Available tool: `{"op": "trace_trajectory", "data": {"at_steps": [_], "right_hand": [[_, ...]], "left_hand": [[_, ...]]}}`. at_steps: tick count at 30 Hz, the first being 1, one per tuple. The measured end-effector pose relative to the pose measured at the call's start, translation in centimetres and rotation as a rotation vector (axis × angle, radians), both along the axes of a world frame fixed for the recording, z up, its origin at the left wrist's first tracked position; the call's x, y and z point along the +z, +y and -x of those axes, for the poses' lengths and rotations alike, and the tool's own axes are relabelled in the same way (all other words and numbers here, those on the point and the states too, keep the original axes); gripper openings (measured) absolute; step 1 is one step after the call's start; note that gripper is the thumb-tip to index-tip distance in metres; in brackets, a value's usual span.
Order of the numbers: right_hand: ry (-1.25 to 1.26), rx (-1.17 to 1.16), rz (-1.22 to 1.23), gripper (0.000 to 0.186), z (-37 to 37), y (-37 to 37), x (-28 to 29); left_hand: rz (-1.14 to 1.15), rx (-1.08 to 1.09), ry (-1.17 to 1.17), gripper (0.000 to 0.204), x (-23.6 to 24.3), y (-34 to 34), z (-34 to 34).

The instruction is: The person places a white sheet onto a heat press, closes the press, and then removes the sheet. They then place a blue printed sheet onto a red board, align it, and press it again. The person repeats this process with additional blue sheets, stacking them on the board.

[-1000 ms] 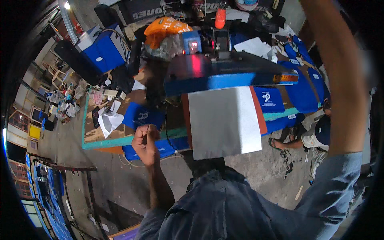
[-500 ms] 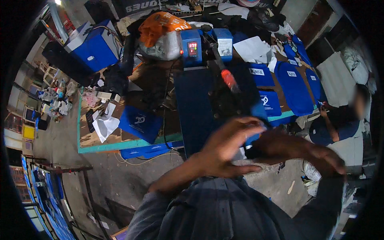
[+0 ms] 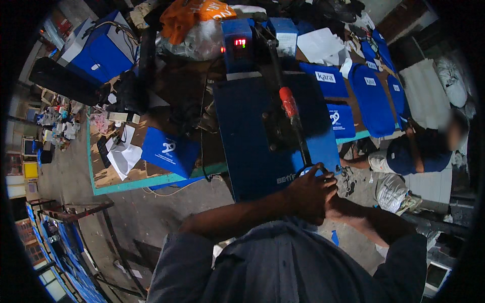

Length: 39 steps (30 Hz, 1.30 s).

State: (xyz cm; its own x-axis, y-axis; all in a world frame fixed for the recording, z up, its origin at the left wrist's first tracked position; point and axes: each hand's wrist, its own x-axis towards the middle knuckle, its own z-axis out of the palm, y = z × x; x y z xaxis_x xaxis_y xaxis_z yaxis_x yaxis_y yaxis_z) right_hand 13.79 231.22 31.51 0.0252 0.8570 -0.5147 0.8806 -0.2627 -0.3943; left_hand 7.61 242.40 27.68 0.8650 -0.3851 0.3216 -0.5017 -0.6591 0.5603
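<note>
A blue heat press (image 3: 242, 131) stands in front of me. Its long lever (image 3: 277, 63), with a red sleeve (image 3: 288, 102) midway, slopes down toward me. My left hand (image 3: 305, 198) is closed around the lever's near end, just off the press's front edge. Against it, from the right, lies my right hand (image 3: 333, 206); its fingers are largely hidden where the hands meet. Red and green digits glow on the blue control box (image 3: 236, 44) behind. A blue printed fabric piece (image 3: 170, 153) lies on the table left of the press.
Blue fabric pieces (image 3: 373, 103) with white prints lie right of the press. A person (image 3: 419, 151) sits beyond them. White paper (image 3: 124, 156), an orange bag (image 3: 192, 17) and a blue-and-white box (image 3: 101, 53) rest on the green-edged table (image 3: 151, 186). A metal rack (image 3: 86, 209) stands lower left.
My hands, apart and smeared by motion above the press's front edge, have come together at the lever's end. The view has shifted slightly.
</note>
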Motion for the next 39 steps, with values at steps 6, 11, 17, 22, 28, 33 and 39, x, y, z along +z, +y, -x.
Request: {"op": "trace_trajectory", "data": {"at_steps": [6,11,17,22,28,33,39], "right_hand": [[-0.044,-0.054,-0.073,0.036,0.7,1.1,-4.2],[-0.08,-0.091,-0.155,0.035,0.4,-1.2,-3.8],[-0.197,-0.128,-0.303,0.035,1.3,-3.2,-5.4],[-0.32,-0.159,-0.436,0.035,1.4,-4.7,-11.1],[-0.559,-0.298,-0.584,0.036,1.4,-4.9,-15.8],[-0.542,-0.351,-0.876,0.032,2.5,-4.7,-13.9],[-0.601,-0.265,-0.939,0.014,3.9,-3.2,-10.8]], "left_hand": [[-0.177,-0.075,0.16,0.079,-2.6,0.7,-1.6],[-0.087,0.011,0.026,0.085,-4.4,0.0,0.0],[-0.026,-0.049,0.065,0.09,-5.9,0.0,-0.3],[0.057,0.043,-0.092,0.084,-7.2,-0.1,0.0],[0.165,0.096,0.008,0.064,-5.9,-0.4,0.5],[0.515,0.465,-0.315,0.043,-7.9,1.6,7.0],[0.825,1.396,-0.347,0.017,-18.5,12.6,19.3]]}}
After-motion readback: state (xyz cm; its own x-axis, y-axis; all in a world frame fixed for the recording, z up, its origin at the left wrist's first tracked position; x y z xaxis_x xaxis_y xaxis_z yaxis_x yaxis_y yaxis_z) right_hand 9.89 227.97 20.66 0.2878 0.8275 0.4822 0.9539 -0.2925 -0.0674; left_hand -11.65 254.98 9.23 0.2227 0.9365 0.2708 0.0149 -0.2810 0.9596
